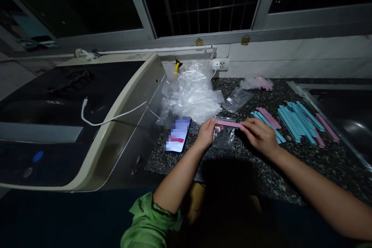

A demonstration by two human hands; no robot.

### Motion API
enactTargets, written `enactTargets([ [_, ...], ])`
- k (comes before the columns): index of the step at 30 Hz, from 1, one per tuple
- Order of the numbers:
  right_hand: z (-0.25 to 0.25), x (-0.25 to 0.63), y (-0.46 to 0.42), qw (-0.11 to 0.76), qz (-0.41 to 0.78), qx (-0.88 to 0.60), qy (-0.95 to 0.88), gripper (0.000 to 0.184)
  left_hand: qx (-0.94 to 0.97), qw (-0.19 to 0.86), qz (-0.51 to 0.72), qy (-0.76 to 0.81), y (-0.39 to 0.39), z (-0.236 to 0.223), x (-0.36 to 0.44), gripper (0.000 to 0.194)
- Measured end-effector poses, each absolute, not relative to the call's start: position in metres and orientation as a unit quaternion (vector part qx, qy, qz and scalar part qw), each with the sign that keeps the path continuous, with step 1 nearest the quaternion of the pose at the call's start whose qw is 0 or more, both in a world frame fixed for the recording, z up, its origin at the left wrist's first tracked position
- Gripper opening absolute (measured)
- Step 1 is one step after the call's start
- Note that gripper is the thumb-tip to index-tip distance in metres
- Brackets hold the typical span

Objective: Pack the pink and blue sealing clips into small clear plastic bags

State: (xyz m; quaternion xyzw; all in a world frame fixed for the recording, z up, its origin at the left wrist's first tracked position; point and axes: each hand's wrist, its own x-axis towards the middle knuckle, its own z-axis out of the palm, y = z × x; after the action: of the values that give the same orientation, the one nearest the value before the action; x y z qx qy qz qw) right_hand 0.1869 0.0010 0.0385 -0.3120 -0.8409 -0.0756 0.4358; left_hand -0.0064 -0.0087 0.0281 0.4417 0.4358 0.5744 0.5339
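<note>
Both my hands are over the dark speckled counter. A long pink strip that looks like a bag sealing clip (229,124) runs between them, nearly level. At its left end my left hand (206,135) pinches it, and my right hand (260,135) grips the other end between thumb and fingers. A small clear plastic bag (223,139) hangs just below and behind the clip; whether the clip closes on it I cannot tell. Right of my right hand lie several blue clips (293,122) and a few pink clips (269,117), loosely piled.
A heap of clear plastic bags (194,97) fills the counter's back. Left of my hands lies a lit phone (179,135). A washing machine (128,124) stands left, a white cable (124,119) across it. The sink (348,120) is right, and a socket (221,64) is behind.
</note>
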Motion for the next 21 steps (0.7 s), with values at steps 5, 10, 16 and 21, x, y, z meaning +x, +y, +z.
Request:
enactTargets([
  [5,0.042,0.188,-0.001,0.435,-0.100,-0.306,-0.841,0.016,0.445,0.518,0.595,0.424,-0.007,0.023,-0.006,0.040],
  [10,0.044,0.189,-0.001,0.432,-0.105,-0.304,-0.843,0.016,0.453,0.508,0.593,0.431,-0.008,0.023,-0.007,0.040],
  [16,0.041,0.188,0.000,0.425,-0.097,-0.299,-0.849,0.017,0.520,0.465,0.574,0.429,-0.012,0.031,-0.009,0.044],
  [21,0.039,0.186,-0.001,0.390,-0.114,-0.320,-0.856,0.017,0.528,0.468,0.556,0.440,-0.011,0.032,-0.007,0.043],
])
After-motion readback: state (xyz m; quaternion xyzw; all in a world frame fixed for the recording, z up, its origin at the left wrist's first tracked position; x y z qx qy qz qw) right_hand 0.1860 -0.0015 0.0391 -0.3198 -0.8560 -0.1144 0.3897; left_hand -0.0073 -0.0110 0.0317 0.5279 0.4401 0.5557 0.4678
